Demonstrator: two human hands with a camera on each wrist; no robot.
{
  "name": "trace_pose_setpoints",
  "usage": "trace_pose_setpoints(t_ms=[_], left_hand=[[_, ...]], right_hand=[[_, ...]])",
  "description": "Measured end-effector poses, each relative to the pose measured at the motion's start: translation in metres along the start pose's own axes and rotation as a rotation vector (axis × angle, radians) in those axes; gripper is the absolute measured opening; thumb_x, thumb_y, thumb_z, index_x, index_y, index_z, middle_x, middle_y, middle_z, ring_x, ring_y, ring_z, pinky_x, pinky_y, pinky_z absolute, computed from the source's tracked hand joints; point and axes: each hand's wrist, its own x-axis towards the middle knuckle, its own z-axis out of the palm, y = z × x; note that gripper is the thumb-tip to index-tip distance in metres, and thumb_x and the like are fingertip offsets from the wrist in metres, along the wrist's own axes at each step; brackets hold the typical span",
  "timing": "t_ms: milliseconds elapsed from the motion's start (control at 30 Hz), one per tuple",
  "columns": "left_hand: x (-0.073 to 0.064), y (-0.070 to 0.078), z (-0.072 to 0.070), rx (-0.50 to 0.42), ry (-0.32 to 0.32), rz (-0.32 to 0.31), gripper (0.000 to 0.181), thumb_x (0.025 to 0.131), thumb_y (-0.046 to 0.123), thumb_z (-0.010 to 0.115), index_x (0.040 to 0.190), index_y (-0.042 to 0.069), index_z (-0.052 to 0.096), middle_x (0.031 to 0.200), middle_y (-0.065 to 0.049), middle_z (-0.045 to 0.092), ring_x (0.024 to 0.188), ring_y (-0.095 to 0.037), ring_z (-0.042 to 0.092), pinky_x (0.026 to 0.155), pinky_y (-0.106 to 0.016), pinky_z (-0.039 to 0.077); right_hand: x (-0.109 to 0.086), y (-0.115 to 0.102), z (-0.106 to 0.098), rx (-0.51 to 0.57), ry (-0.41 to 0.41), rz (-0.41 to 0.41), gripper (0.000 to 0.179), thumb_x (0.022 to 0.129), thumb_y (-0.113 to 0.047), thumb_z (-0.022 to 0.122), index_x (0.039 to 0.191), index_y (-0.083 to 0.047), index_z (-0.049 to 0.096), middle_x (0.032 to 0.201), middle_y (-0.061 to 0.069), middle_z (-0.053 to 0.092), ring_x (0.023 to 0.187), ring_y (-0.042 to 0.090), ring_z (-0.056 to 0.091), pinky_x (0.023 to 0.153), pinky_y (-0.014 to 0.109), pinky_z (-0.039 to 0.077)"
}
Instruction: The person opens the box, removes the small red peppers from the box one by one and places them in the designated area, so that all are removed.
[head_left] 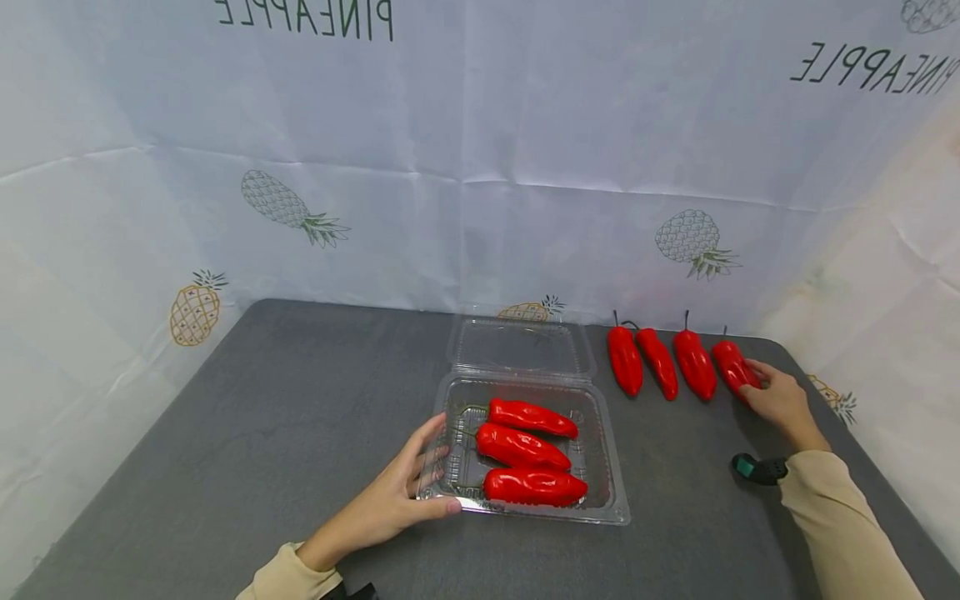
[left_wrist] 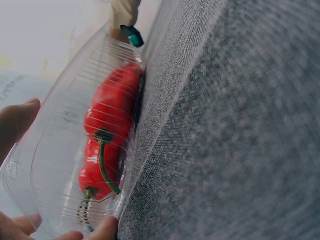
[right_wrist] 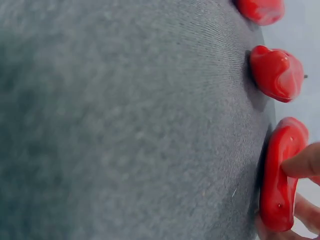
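A clear plastic clamshell container (head_left: 617, 479) lies with its lid (head_left: 522, 346) folded back. Three red chili peppers (head_left: 525, 448) rest inside it, stems toward the left. My left hand (head_left: 386, 504) holds the container at its near-left corner, thumb at the front rim and fingers along the left wall. In the left wrist view, peppers (left_wrist: 112, 107) show through the ribbed wall. At the back right, my right hand (head_left: 783, 404) pinches the rightmost red chili pepper (head_left: 731, 367) of a row; the right wrist view shows the thumb against this pepper (right_wrist: 280, 200) and fingers on its other side.
Other red chili peppers (head_left: 693, 364) lie side by side left of my right hand, stems toward the back edge. The dark grey table (head_left: 300, 417) meets a white pineapple-print cloth (head_left: 525, 233) behind and at the sides. Black wristbands (head_left: 761, 469) sit at both wrists.
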Motion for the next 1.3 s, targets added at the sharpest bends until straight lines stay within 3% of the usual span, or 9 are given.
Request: trace_pose_setpoints(t_ms=[433,600,800,1300], left_hand=[[0.000,0.000,0.001,-0.003,-0.001,0.012,0.100,0.087,0.017,0.076,0.159,0.014,0.007,0.166,-0.015,0.009,0.147,-0.045,0.028,0.115,-0.047,0.037],[-0.001,0.000,0.001,0.004,0.003,0.024,0.100,0.087,0.016,0.077,0.159,0.013,0.007,0.166,-0.016,0.009,0.146,-0.046,0.028,0.114,-0.047,0.038],[0.000,0.000,0.001,0.007,0.011,0.017,0.100,0.086,0.015,0.077,0.159,0.014,0.008,0.166,-0.016,0.010,0.146,-0.045,0.029,0.115,-0.047,0.037],[0.000,0.000,0.001,0.007,0.012,0.032,0.102,0.085,0.015,0.078,0.159,0.013,0.008,0.165,-0.018,0.011,0.146,-0.046,0.029,0.114,-0.048,0.037]], right_hand=[[0.002,-0.006,0.001,0.017,0.011,0.038,0.059,0.095,-0.015,0.049,0.141,0.018,0.033,0.133,0.046,0.040,0.113,0.058,0.047,0.088,0.064,0.048],[-0.002,-0.006,-0.001,0.036,0.039,0.008,0.057,0.097,-0.018,0.051,0.141,0.016,0.036,0.134,0.045,0.041,0.112,0.058,0.049,0.082,0.062,0.051],[-0.008,-0.008,-0.003,0.034,0.101,-0.026,0.052,0.098,-0.017,0.052,0.138,0.014,0.042,0.135,0.044,0.043,0.117,0.058,0.047,0.087,0.067,0.049],[-0.022,-0.027,-0.006,0.074,0.099,-0.044,0.053,0.100,-0.022,0.053,0.141,0.010,0.042,0.136,0.044,0.042,0.120,0.062,0.045,0.091,0.068,0.050]])
